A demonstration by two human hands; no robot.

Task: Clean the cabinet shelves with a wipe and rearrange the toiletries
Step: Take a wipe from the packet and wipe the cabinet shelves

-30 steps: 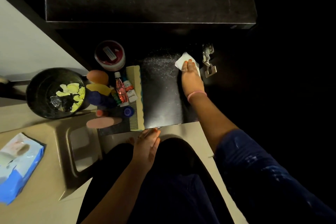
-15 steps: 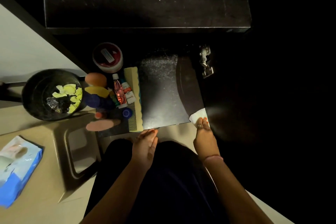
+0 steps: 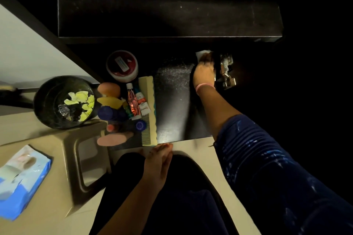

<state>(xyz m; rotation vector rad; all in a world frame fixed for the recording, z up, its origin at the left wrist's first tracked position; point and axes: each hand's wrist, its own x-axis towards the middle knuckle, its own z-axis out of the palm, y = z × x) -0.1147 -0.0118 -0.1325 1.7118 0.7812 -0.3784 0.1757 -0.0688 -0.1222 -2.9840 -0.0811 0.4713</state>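
Right hand: the right hand (image 3: 204, 74) reaches to the far right of the dark shelf (image 3: 172, 101), fingers laid flat on the white wipe (image 3: 202, 54), pressing it down beside a metal hinge (image 3: 226, 71).
Left hand: the left hand (image 3: 158, 162) rests with straight fingers at the shelf's near edge, holding nothing.
Toiletries: crowded on the left part of the shelf, a comb (image 3: 148, 110) lies lengthwise, with small tubes (image 3: 140, 103) just left of it and a red-lidded jar (image 3: 122, 66) farther back.
Bin: a dark round bin (image 3: 64, 101) left of the shelf holds crumpled yellow scraps (image 3: 82, 101) and some clear wrapping.
Wipe pack: a blue pack of wipes (image 3: 21, 179) lies on the floor, near left.
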